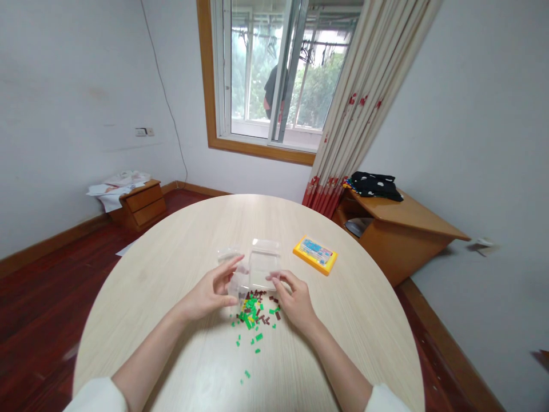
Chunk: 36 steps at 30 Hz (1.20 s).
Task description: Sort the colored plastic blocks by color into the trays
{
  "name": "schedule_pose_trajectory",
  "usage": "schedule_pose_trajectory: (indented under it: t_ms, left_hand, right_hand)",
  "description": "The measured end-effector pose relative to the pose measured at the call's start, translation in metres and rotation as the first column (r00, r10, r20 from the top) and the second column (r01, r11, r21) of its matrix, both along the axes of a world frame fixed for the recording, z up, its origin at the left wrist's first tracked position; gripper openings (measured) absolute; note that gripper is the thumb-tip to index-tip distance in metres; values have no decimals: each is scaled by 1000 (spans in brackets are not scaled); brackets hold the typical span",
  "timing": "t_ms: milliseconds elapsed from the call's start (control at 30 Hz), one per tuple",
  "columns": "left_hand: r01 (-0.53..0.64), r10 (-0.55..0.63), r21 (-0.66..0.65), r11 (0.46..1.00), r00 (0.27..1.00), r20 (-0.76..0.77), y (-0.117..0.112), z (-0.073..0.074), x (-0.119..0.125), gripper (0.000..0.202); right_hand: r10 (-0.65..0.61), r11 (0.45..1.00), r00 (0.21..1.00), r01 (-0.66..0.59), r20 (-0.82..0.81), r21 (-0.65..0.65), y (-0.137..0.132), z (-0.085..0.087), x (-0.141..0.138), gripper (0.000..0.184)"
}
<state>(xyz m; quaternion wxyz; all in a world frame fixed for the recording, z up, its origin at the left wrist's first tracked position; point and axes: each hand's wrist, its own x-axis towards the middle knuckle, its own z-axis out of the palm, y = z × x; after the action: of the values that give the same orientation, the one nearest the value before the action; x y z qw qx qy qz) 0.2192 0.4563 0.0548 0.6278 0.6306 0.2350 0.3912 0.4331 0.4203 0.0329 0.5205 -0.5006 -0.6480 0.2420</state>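
Observation:
Near the middle of the round table, my left hand (217,287) curves its thumb and fingers around a clear plastic piece (240,280), whose exact shape is hard to see. My right hand (293,294) pinches the right edge of a clear plastic box (263,268), which has a flap or lid at its far side. Just below the box lies a loose pile of small building bricks (249,312), green, brown and yellow. A few green bricks (259,337) are scattered nearer to me.
A yellow case (315,255) with a picture under a clear cover lies right of the box. More clear plastic (228,253) rests beyond my left hand. Past the table (184,234) stand a small drawer cabinet (143,205) and a wooden desk (412,220). Outside the window is a person (271,91).

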Motion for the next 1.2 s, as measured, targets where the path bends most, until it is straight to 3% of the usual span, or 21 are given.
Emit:
schedule_pose_trajectory:
  t_ms: [167, 400, 600, 767, 900, 1000, 1067, 1133, 1200]
  left_hand:
    - [-110, 110, -119, 987, 994, -4, -5, -7, 15, 87]
    - [-215, 218, -144, 966, 976, 2, -5, -15, 23, 66]
    - [-109, 115, -180, 978, 993, 28, -8, -17, 24, 62]
    - [48, -29, -242, 969, 996, 83, -8, -23, 25, 73]
    - [27, -18, -249, 968, 999, 38, -8, -26, 28, 78]
    - [-62, 54, -178, 982, 997, -48, -5, -26, 27, 67]
    - [-174, 166, -44, 984, 974, -153, -2, -27, 25, 56]
    - [-299, 334, 173, 938, 912, -237, 3, -30, 20, 44]
    - [-374, 489, 381, 845, 829, -270, 9, -36, 14, 36]
  right_hand:
    - [-84, 995, 991, 89, -101, 45, -3, 2, -8, 21]
    - [84, 985, 994, -94, 77, 143, -10, 6, -18, 26]
    - [104, 993, 993, -106, 56, 52, -7, 2, -16, 28]
    - [61, 995, 981, -73, -184, -62, 2, -3, -9, 29]
    - [-47, 988, 940, -6, -338, -155, 10, -6, -2, 34]
    - [-112, 983, 924, 49, -367, -177, 15, -7, 5, 37]
    - [-147, 981, 915, 85, -376, -176, 20, -8, 13, 38]
    - [-197, 975, 898, 137, -394, -176, 25, -10, 24, 39]
    - [-243, 967, 874, 182, -422, -181, 29, -11, 35, 38]
